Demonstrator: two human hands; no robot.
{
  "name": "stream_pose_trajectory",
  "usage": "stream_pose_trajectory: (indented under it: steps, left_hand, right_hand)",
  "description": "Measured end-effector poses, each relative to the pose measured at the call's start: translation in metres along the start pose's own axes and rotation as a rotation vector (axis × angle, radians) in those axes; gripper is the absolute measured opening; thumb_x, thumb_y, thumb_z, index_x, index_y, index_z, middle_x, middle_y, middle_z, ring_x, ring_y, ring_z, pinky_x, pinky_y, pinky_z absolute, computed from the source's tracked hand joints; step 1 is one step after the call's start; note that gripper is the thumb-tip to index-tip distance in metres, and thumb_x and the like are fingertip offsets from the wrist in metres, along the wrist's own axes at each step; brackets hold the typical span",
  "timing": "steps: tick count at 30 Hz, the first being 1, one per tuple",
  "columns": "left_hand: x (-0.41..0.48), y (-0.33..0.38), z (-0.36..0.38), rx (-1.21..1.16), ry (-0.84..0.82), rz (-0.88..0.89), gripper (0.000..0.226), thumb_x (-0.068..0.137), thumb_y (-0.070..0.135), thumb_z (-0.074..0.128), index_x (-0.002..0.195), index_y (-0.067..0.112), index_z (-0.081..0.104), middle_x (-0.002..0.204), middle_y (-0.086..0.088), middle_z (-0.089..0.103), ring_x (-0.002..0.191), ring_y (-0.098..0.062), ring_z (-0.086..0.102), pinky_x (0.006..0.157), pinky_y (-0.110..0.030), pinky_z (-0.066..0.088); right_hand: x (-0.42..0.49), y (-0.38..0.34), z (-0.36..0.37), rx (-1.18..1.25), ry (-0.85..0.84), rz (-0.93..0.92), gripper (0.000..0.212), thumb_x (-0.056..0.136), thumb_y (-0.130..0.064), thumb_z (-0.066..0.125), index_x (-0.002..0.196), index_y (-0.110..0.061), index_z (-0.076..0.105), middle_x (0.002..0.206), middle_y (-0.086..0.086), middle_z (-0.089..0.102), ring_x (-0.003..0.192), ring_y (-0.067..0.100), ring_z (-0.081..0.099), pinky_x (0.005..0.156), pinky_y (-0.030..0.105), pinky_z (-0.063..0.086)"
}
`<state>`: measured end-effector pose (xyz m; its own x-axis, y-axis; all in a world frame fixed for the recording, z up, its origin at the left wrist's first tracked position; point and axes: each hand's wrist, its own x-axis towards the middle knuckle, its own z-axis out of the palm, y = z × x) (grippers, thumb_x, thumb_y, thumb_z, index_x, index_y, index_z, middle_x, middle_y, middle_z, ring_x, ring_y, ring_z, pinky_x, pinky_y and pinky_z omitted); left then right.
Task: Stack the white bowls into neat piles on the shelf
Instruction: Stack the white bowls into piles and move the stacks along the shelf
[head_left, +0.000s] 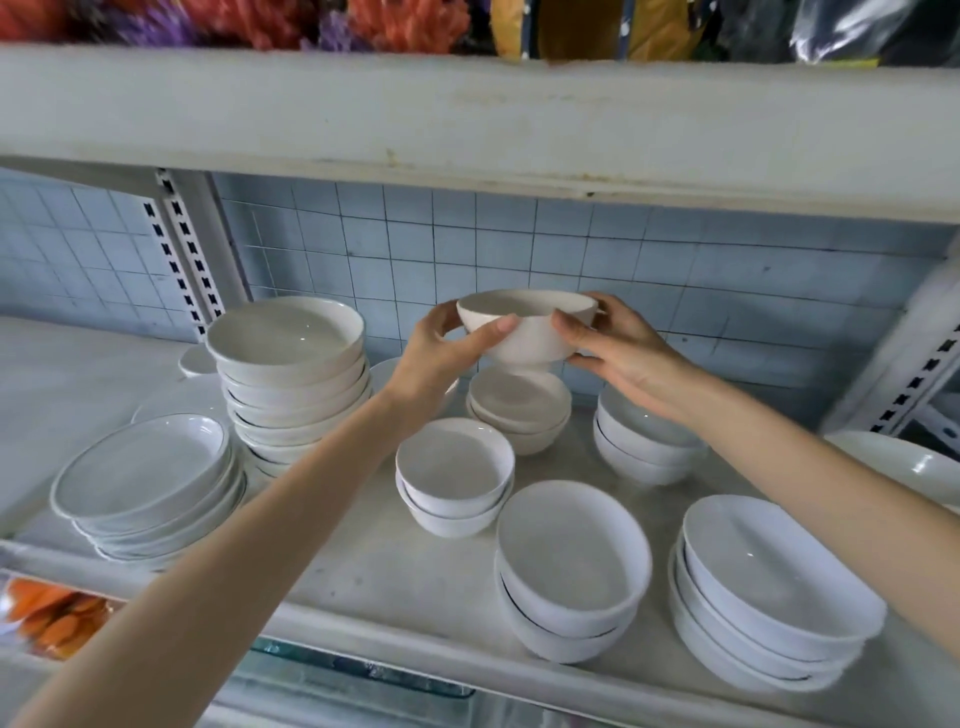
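Observation:
A white bowl (524, 327) is held upright in the air between both hands. My left hand (441, 353) grips its left side with the thumb across the front, and my right hand (618, 348) grips its right side. Just below it sits a short pile of matching bowls (519, 410) at the back of the shelf (395, 571). Further small piles stand in the middle (454, 475), at the front (571, 566) and at the back right (644, 447), partly behind my right arm.
A tall stack of wider bowls (291, 374) stands back left, oval plates (145, 483) front left, shallow dishes (769, 592) front right. The upper shelf board (467, 119) hangs low overhead. A slotted upright post (187, 249) stands at the left and a tiled wall behind.

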<state>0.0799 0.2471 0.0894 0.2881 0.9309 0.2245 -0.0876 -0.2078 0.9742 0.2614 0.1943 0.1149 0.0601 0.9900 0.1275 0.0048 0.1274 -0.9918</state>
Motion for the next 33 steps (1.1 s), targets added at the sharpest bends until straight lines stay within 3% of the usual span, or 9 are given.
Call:
stream_pose_trajectory:
  steps: [3,7,11,15,17,20,25,28,33]
  left_hand:
    - [0.001,-0.003,-0.004,-0.013,-0.001,-0.001,0.072,0.056,0.049,0.080,0.112,0.009,0.061,0.110,-0.004,0.068,0.108,-0.019,0.063,0.098,-0.038,0.049]
    - [0.006,-0.009,-0.012,0.071,-0.079,0.002,0.048,0.077,0.025,0.075,0.118,0.009,0.056,0.114,0.002,0.062,0.100,-0.004,0.061,0.082,-0.015,0.050]
    - [0.021,-0.029,-0.017,0.178,-0.142,-0.031,0.041,0.079,0.009,0.072,0.115,0.012,0.054,0.109,0.003,0.063,0.098,-0.006,0.061,0.079,-0.012,0.051]
    - [0.032,-0.050,-0.019,0.310,-0.230,-0.080,0.042,0.076,0.013,0.076,0.110,0.020,0.052,0.099,0.016,0.062,0.094,0.002,0.059,0.076,-0.008,0.047]
    - [0.036,-0.058,-0.021,0.363,-0.246,-0.100,0.048,0.074,0.018,0.078,0.113,0.022,0.051,0.102,0.017,0.062,0.101,-0.002,0.058,0.080,-0.011,0.046]
    - [0.037,-0.065,-0.023,0.401,-0.264,-0.135,0.053,0.075,0.022,0.078,0.119,0.023,0.049,0.111,0.011,0.062,0.109,-0.008,0.056,0.089,-0.018,0.044]
    - [0.034,-0.063,-0.020,0.502,-0.303,-0.171,0.064,0.065,0.040,0.082,0.117,0.027,0.047,0.105,0.016,0.059,0.105,-0.010,0.056,0.076,-0.012,0.043]
    - [0.033,-0.063,-0.020,0.565,-0.312,-0.179,0.079,0.043,0.063,0.073,0.111,0.029,0.050,0.106,0.010,0.063,0.104,-0.012,0.058,0.087,-0.027,0.049]
    - [0.030,-0.060,-0.019,0.562,-0.324,-0.185,0.074,0.041,0.061,0.074,0.105,0.032,0.052,0.107,0.010,0.064,0.106,-0.013,0.060,0.096,-0.036,0.049]
  right_hand:
    - [0.004,0.004,0.004,0.034,-0.011,0.004,0.093,0.038,-0.048,0.086,0.114,-0.011,0.047,0.114,0.005,0.057,0.101,0.013,0.061,0.074,0.021,0.054]
    - [0.012,0.014,-0.004,-0.092,-0.042,0.024,0.080,0.053,-0.040,0.077,0.120,-0.009,0.046,0.118,0.003,0.054,0.110,0.016,0.054,0.092,0.032,0.050]
    - [0.018,0.029,-0.014,-0.298,-0.114,0.065,0.076,0.056,-0.042,0.080,0.121,-0.014,0.051,0.115,-0.001,0.061,0.109,0.012,0.056,0.094,0.027,0.047]
    - [0.024,0.038,-0.018,-0.423,-0.126,0.123,0.078,0.061,-0.031,0.081,0.126,-0.009,0.044,0.117,0.002,0.060,0.109,0.016,0.057,0.091,0.025,0.047]
    - [0.026,0.039,-0.018,-0.482,-0.147,0.147,0.065,0.069,-0.024,0.081,0.121,-0.010,0.045,0.115,-0.001,0.060,0.108,0.014,0.057,0.088,0.021,0.047]
    - [0.025,0.039,-0.016,-0.524,-0.178,0.157,0.035,0.076,-0.013,0.076,0.096,-0.025,0.051,0.095,-0.013,0.058,0.088,-0.002,0.056,0.071,0.004,0.044]
    - [0.023,0.034,-0.014,-0.585,-0.234,0.135,0.038,0.077,-0.006,0.074,0.083,-0.030,0.046,0.089,-0.019,0.054,0.075,-0.016,0.055,0.062,-0.003,0.039]
    - [0.023,0.029,-0.015,-0.637,-0.289,0.127,0.040,0.079,-0.003,0.072,0.081,-0.031,0.044,0.087,-0.020,0.052,0.063,-0.028,0.050,0.059,-0.004,0.036]
    - [0.024,0.035,-0.021,-0.693,-0.324,0.163,0.036,0.081,-0.006,0.071,0.082,-0.031,0.045,0.088,-0.020,0.053,0.065,-0.026,0.051,0.061,-0.003,0.037]
